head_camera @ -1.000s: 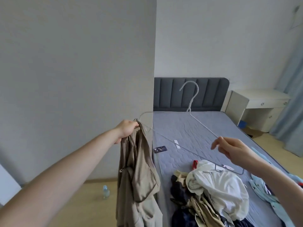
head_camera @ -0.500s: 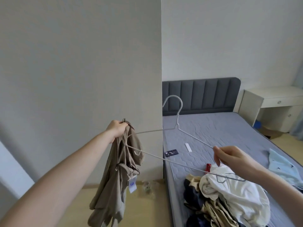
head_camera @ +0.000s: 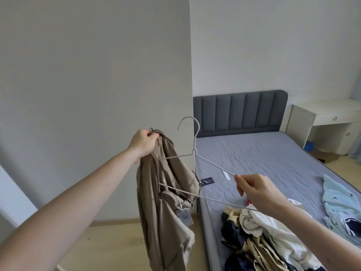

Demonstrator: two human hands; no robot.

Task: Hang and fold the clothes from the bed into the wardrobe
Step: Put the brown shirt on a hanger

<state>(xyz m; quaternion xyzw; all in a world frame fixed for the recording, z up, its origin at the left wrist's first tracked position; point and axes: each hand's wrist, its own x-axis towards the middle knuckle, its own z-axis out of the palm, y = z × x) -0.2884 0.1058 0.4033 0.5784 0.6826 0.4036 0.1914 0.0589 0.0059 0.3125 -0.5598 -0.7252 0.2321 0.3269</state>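
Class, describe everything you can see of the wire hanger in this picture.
The wire hanger is thin, pale grey-white, apparently coated metal, with a curved hook on top, two sloping shoulders and a straight bottom bar. It is held in the air beside the bed, tilted. The right hand pinches its right shoulder; its left end is tucked into the beige garment, which the left hand grips at the top.

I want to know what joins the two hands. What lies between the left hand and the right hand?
The head view shows the white wire hanger spanning from the beige garment in the left hand to the right hand.
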